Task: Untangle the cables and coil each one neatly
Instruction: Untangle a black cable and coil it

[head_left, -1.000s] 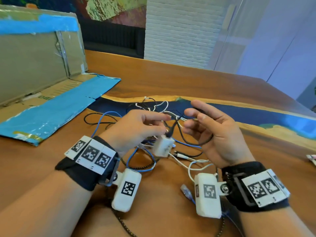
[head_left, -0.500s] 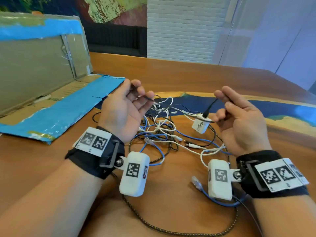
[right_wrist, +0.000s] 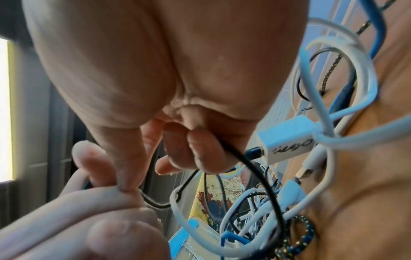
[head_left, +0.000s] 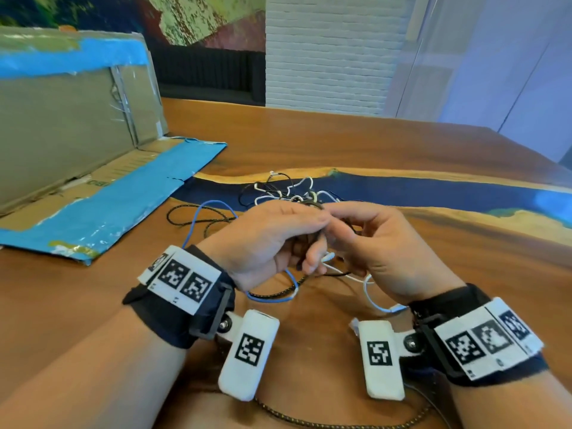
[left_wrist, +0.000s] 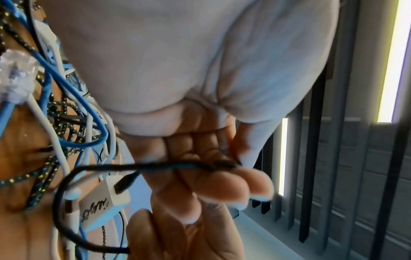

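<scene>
Hands: both have swung back together since half a second ago, when they were spread apart.
Left hand [head_left: 266, 239]: fingers curled, pinching the black cable [left_wrist: 155, 166].
Right hand [head_left: 380, 246]: thumb and fingers pinching that same cable, touching the left at 3 o'clock.
Cable tangle [head_left: 288, 193]: on the wooden table [head_left: 371, 144], at 12 o'clock from both hands.
White adapter [left_wrist: 104, 202]: hangs on the black cable.

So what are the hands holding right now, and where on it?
Both hold the thin black cable: the left hand pinches it at its fingertips, and the right hand grips a stretch near the plug in the white adapter.
</scene>
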`<state>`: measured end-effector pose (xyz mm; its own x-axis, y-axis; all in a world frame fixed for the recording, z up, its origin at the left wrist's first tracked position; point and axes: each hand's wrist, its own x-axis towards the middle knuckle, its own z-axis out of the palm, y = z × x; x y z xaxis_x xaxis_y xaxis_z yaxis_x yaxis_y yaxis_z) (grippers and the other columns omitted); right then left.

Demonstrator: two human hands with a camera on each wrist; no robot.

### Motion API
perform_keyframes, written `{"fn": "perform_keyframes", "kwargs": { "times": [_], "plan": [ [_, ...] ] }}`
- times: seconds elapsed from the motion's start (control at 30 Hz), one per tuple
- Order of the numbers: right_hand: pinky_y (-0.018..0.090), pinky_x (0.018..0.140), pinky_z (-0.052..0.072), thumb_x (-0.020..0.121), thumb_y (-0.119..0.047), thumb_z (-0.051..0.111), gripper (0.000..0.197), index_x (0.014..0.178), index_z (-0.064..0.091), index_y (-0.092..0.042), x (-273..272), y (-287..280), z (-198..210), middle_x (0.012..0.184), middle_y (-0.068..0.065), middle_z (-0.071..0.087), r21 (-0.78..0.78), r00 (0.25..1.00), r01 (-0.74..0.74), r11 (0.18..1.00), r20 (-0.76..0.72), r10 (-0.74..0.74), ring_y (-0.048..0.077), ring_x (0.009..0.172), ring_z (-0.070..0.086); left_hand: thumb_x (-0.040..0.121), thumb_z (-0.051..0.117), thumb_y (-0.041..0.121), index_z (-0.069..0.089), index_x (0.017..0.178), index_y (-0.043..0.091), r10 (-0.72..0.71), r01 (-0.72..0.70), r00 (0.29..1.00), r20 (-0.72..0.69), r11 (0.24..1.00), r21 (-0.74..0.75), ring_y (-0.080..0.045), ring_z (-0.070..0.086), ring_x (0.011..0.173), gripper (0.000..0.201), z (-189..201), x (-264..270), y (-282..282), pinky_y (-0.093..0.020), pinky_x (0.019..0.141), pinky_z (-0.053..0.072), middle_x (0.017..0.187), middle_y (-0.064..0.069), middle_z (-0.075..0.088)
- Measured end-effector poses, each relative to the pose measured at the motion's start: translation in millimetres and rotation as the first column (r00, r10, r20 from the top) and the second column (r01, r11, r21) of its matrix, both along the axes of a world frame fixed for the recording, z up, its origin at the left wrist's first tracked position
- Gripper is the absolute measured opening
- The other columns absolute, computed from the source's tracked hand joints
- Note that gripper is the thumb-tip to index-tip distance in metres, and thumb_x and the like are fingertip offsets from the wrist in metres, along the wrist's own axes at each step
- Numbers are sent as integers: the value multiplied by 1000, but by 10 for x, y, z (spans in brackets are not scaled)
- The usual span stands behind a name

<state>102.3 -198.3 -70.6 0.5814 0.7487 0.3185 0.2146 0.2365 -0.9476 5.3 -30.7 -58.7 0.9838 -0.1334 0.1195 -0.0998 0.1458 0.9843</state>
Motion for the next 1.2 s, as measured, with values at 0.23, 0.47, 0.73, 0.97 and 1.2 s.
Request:
{"fn": "perform_keyframes", "kwargs": {
  "times": [0.23,0.47,0.73,0.97,1.2],
  "plan": [
    [54,60,46,95,-31,66,32,109,76,-4,36,-14,-5,70,48,50,-62,993,-79,995,-96,73,55,57,52,87,66,27,81,86,7,30,-27,999,-14,977,212,-21,61,61,25,-75,25,-102,-25,65,52,65,-9,70],
    [18,46,43,98,-8,65,12,97,75,-2,115,-51,1,63,-2,69,-125,987,162,979,26,-160,6,44,53,94,66,10,80,97,3,117,-112,993,-5,959,259,-29,73,93,16,-57,39,-36,-37,91,60,96,-20,77],
    [26,45,21,89,-27,66,17,89,82,-21,82,-61,65,56,10,33,30,988,152,988,-40,-150,22,51,23,87,74,15,79,105,18,330,-334,942,54,937,100,-22,71,95,19,3,83,200,-39,89,54,104,-8,77],
    [33,48,12,93,-27,63,23,80,79,-19,139,-47,60,60,12,36,184,936,341,922,-155,-315,25,52,17,78,77,24,68,84,1,29,-28,1000,-1,976,215,-22,56,79,26,-123,94,24,-34,80,49,78,-7,62],
    [25,43,17,105,-20,55,37,76,78,-23,324,-200,149,71,-1,60,253,849,505,825,-315,-423,8,45,39,80,66,25,64,64,18,567,-565,818,97,824,-46,-20,56,86,17,133,62,386,-34,76,47,82,-3,57]
  ]
}}
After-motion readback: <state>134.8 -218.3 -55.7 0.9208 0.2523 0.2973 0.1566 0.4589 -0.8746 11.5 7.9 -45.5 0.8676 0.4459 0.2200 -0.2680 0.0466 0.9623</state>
